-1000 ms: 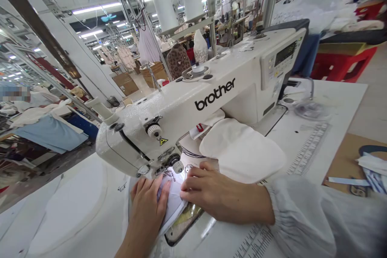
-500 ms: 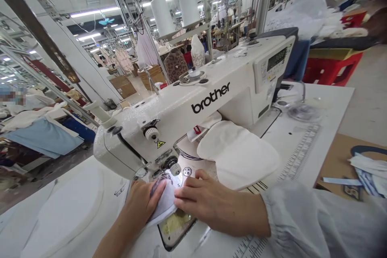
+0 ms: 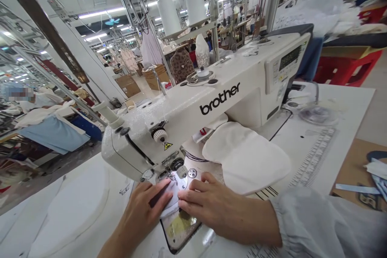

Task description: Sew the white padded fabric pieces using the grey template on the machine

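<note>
1. Working in a long sewing hall under strip lights, I sit at a white table [image 3: 320, 169] with a printed ruler [image 3: 316, 155] along its top.
2. Sewing machine [image 3: 187, 115]: white, its arm running across the view, with "brother" in black lettering on the side. Two thread cones [image 3: 169, 15] stand on a rack above it.
3. Padded cream cloth [image 3: 246, 157]: lies on the table right of the needle, well apart from my fingers.
4. Left hand [image 3: 143, 213] and right hand [image 3: 219, 209]: both lie flat with fingers together, pressing down, neither pinching or clamping.
5. Small white fabric piece [image 3: 171, 197]: lies between my hands, just in front of the presser foot [image 3: 165, 175], its far edge at the needle.
6. Step in hand, as judged: guiding this piece under the foot. The next move seems to call for keeping it flat and steady.
7. Yellow warning triangle [image 3: 168, 146]: on the machine's head. The display panel [image 3: 288, 59] is unreadable.
</note>
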The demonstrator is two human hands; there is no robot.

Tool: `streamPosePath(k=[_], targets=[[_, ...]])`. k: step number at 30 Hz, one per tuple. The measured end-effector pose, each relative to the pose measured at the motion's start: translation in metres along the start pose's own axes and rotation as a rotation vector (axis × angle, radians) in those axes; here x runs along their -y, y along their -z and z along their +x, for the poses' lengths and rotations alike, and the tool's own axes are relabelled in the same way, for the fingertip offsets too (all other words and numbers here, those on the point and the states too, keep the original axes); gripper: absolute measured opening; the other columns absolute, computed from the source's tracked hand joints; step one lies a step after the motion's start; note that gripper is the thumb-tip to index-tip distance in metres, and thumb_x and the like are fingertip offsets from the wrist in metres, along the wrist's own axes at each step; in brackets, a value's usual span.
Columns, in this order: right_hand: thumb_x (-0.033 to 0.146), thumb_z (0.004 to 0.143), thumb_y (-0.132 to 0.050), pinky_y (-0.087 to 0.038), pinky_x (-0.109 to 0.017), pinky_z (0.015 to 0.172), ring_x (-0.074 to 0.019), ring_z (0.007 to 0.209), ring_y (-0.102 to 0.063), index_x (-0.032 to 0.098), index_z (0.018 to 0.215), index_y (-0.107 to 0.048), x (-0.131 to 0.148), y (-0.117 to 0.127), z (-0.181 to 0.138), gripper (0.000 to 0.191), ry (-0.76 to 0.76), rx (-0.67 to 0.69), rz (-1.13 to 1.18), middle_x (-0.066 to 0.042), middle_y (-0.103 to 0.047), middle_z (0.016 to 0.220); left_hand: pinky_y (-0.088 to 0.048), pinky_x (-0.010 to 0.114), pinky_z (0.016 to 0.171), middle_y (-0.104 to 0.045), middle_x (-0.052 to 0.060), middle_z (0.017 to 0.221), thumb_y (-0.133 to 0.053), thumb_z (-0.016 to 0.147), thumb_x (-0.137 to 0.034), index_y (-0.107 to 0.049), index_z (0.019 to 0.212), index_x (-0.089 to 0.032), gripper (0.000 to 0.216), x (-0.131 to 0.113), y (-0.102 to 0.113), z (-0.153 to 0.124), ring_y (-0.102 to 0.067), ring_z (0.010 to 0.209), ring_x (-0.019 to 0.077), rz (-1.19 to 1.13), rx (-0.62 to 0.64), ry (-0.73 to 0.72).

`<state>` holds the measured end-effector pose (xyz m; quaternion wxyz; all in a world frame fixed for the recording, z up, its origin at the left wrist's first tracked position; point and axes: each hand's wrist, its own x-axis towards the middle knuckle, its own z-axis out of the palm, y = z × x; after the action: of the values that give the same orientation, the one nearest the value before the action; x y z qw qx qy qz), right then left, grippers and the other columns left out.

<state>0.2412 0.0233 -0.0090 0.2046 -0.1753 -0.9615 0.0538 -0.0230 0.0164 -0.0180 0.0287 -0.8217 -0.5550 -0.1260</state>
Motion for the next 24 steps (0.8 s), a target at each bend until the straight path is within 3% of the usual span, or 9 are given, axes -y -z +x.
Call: streamPosePath(k=[9,18,24], targets=[[0.011,0.102,-0.035,-0.034,-0.037,0.087,-0.0195,0.101,-0.051,0.014,0.119,-0.053,-0.001,-0.003,0.004,0.025,-0.057,0.002,0.015,-0.006,-0.061,0.126,-0.056,0.026,0.065,-0.072,0.002,0.067,-0.054,0.091,-0.046,-0.074,0.108,-0.028,0.031,0.011,-0.007,0.004,-0.069,0.066,0.0166,-0.058,-0.057,-0.055],[0.017,0.104,-0.04,-0.034,-0.038,0.086,-0.0201,0.102,-0.053,0.015,0.115,-0.056,-0.002,-0.009,0.005,0.02,-0.044,-0.015,-0.023,-0.005,-0.063,0.119,-0.057,0.023,0.067,-0.077,0.001,0.084,-0.052,0.095,-0.035,-0.072,0.109,-0.033,0.024,0.004,-0.003,0.003,-0.07,0.071,0.0139,-0.118,-0.016,-0.083],[0.015,0.104,-0.039,-0.034,-0.038,0.089,-0.0194,0.103,-0.053,0.014,0.118,-0.056,-0.001,-0.004,0.005,0.022,-0.023,-0.007,-0.011,-0.005,-0.063,0.121,-0.058,0.024,0.068,-0.078,0.0,0.092,-0.057,0.092,-0.036,-0.073,0.102,-0.033,0.02,-0.001,-0.002,0.004,-0.071,0.077,0.0153,-0.148,-0.02,-0.076]])
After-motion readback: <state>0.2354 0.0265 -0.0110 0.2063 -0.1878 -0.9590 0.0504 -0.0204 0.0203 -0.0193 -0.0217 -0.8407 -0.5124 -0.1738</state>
